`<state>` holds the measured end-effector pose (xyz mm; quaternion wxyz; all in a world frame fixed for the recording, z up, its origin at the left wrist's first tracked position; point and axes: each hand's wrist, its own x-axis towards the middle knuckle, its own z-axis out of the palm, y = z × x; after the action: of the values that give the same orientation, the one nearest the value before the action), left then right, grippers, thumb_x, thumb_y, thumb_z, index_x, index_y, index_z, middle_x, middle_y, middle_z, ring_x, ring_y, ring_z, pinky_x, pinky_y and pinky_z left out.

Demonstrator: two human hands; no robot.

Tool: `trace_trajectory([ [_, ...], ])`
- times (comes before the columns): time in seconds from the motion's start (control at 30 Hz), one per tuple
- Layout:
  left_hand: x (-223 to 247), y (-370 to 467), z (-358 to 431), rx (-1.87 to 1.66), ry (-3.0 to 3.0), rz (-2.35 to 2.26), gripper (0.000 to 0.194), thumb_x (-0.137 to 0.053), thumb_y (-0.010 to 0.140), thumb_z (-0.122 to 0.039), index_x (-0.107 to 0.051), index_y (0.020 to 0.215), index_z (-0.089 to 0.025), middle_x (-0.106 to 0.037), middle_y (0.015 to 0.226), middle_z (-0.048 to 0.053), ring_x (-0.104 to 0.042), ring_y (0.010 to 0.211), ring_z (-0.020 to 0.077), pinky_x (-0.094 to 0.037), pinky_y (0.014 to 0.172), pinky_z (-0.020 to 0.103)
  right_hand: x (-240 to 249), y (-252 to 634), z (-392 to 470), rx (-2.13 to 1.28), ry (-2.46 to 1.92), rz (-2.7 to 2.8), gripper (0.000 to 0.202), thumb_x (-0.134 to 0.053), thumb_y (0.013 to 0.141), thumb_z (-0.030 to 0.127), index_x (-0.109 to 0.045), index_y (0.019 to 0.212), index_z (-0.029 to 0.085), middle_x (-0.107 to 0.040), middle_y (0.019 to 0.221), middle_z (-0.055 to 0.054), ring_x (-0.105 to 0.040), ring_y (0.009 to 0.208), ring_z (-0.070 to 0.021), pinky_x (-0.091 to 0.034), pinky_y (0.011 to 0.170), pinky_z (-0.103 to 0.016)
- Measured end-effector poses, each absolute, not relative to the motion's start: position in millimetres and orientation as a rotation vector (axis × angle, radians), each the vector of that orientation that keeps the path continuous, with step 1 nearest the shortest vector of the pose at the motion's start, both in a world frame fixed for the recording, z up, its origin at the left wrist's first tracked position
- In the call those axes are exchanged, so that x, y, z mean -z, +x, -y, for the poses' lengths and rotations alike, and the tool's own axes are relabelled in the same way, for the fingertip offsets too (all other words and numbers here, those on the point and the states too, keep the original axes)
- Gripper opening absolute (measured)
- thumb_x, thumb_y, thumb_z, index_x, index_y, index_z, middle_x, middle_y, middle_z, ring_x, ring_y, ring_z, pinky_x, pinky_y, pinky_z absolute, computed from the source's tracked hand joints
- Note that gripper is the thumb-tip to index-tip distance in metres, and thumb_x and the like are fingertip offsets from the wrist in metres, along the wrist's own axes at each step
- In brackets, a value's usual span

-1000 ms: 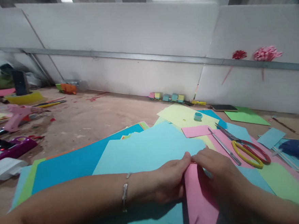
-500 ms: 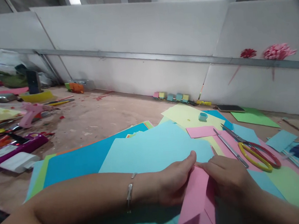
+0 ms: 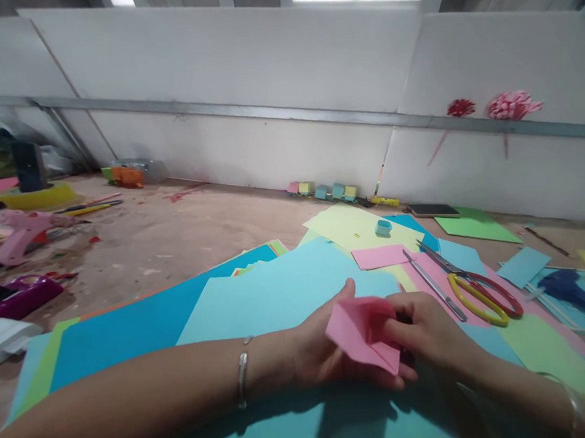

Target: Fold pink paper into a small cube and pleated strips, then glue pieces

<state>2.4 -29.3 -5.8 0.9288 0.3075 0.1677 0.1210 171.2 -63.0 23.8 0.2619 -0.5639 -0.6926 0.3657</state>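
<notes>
The folded pink paper [image 3: 355, 335] is held up above the coloured sheets, between both hands, its open end facing the camera. The left hand [image 3: 315, 354] cradles it from the side and below, fingers curled beneath and thumb raised at its far edge. The right hand [image 3: 431, 333] pinches its right side, with one digit seeming to reach into the opening; whether the thumb meets another finger behind the wall, I cannot tell.

The likeliest trouble is in that grip: pushing too hard from inside could split a crease or buckle the thin wall, and a slack left palm could let the piece twist, so its folds set crooked. Squeezing from both sides could flatten the opening.

Beneath lies a large pale blue sheet [image 3: 278, 297], loose on other paper, so a dragging forearm could shift the pile. Just beyond the right hand, a craft knife [image 3: 435, 286] and scissors [image 3: 463, 276] rest on the paper; a careless sideways reach could nick skin or knock them. Farther back, a small blue box [image 3: 383, 228] sits on a yellow sheet [image 3: 335, 221] and could be tipped if that sheet slides across the table [image 3: 212, 214].
</notes>
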Motion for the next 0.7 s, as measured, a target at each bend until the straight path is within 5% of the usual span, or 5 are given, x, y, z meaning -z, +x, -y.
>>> trace_trajectory([
  [0.33, 6.6, 4.2, 26.8, -0.269, 0.709, -0.374, 0.059, -0.051, 0.083, -0.058, -0.065, 0.102, -0.003, -0.069, 0.092, 0.019, -0.068, 0.079, 0.0241, -0.050, 0.072, 0.035, -24.0, 165.7, 58.6, -1.194, -1.497, 1.549, 0.032, -0.055, 0.075, 0.035, -0.046, 0.048, 0.020, -0.043, 0.042, 0.005, -0.037, 0.041, -0.0089, -0.025, 0.041, -0.023],
  [0.43, 5.8, 2.3, 25.3, -0.485, 0.867, -0.434, 0.049, -0.071, 0.075, -0.046, -0.061, 0.107, -0.010, -0.067, 0.096, 0.014, -0.066, 0.082, 0.0219, -0.049, 0.070, 0.031, -22.9, 165.0, 57.1, -1.258, -1.456, 1.381, 0.034, -0.053, 0.078, 0.040, -0.050, 0.051, 0.020, -0.049, 0.045, 0.003, -0.041, 0.042, -0.0091, -0.030, 0.043, -0.023],
  [0.53, 2.5, 1.1, 25.6, -0.699, 1.133, -0.509, 0.063, -0.084, 0.065, -0.027, -0.054, 0.119, -0.015, -0.066, 0.096, 0.012, -0.063, 0.085, 0.0203, -0.047, 0.066, 0.027, -18.2, 165.6, 56.6, -1.305, -1.445, 1.282, 0.034, -0.053, 0.081, 0.045, -0.054, 0.059, 0.019, -0.054, 0.051, 0.001, -0.044, 0.046, -0.0096, -0.032, 0.046, -0.022],
  [0.7, -3.0, 0.4, 27.9, -0.702, 1.335, -0.584, 0.051, -0.081, 0.067, -0.024, -0.061, 0.113, -0.015, -0.067, 0.093, 0.011, -0.061, 0.081, 0.0195, -0.046, 0.065, 0.029, -14.5, 163.8, 61.6, -1.371, -1.406, 1.316, 0.027, -0.050, 0.081, 0.031, -0.055, 0.058, 0.017, -0.052, 0.051, 0.001, -0.045, 0.047, -0.0093, -0.033, 0.047, -0.021],
])
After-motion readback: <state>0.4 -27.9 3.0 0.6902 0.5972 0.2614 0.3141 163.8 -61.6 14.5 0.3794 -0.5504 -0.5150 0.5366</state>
